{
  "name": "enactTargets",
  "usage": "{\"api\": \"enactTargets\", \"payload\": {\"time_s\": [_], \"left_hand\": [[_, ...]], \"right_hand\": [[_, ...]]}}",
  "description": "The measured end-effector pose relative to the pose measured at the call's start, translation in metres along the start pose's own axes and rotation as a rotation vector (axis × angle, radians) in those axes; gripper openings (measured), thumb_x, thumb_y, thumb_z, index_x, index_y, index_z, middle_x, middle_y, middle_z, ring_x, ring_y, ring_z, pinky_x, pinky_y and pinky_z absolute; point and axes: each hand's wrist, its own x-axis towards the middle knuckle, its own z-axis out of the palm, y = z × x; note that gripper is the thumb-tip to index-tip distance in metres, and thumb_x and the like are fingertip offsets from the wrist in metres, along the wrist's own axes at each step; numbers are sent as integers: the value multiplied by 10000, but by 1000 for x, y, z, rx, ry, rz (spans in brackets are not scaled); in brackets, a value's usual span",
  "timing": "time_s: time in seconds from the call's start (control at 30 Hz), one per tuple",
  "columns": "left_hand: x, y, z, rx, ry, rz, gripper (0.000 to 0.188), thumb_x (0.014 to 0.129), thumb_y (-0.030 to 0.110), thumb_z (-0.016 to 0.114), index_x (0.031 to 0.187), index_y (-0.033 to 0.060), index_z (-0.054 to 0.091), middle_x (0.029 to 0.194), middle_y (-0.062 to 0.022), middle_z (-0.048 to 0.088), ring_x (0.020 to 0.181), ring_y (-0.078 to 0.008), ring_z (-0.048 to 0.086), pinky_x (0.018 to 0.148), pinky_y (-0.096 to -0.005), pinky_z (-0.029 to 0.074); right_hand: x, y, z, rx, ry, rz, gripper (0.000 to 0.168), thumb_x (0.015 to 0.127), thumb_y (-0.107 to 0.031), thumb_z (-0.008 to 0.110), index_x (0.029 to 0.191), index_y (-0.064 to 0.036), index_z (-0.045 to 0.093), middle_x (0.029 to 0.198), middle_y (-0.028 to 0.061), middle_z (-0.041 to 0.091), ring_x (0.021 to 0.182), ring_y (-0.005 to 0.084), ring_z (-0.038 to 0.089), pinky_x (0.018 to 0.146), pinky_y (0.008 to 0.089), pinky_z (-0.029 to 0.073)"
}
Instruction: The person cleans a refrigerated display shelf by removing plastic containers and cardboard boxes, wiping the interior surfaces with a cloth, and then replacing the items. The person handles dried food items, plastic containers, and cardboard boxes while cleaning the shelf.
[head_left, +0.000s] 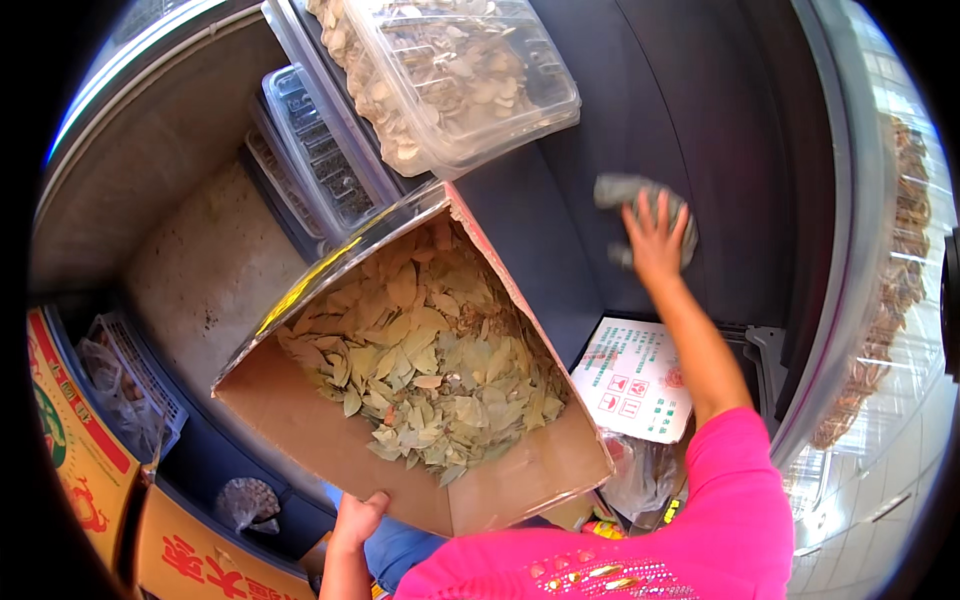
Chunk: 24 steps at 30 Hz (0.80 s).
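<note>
A cardboard box (517, 487) with its top open is tilted in front of me. Dried bay leaves (442, 360) lie loose inside it. My left hand (361, 516) grips the box's near edge, with the thumb over the rim. At upper right, my right hand (657, 232) is spread flat over a grey cloth (619, 190) and presses it on a dark panel (720, 150). The cloth and fingers are slightly blurred. Parts of the cloth are hidden under the palm.
A clear plastic tub (480, 82) of dried slices stands beyond the box, beside more plastic tubs (319, 142). A printed white carton (637, 375) lies below my right arm. Orange cartons (217, 555), a plastic basket (142, 375) and a bagged bundle (247, 504) sit at left.
</note>
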Motion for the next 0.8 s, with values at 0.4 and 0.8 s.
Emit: {"api": "enactTargets", "payload": {"time_s": [0.4,0.8], "left_hand": [[-1,-5,-5,31,42,-44,290,716,0,614,1003,-21,585,906,-42,609,803,-175,571,698,-305,463],[2,-8,-2,59,68,10,300,714,-15,596,1014,-18,582,916,-45,599,813,-180,566,695,-301,459]], "right_hand": [[158,-30,-7,-30,136,40,448,872,-255,462,1309,-177,514,1463,98,321,1362,377,215,1056,648,155],[-78,-30,29,-45,-424,-627,490,899,-316,424,1354,-139,470,1497,52,276,1406,345,135,1093,641,86]]}}
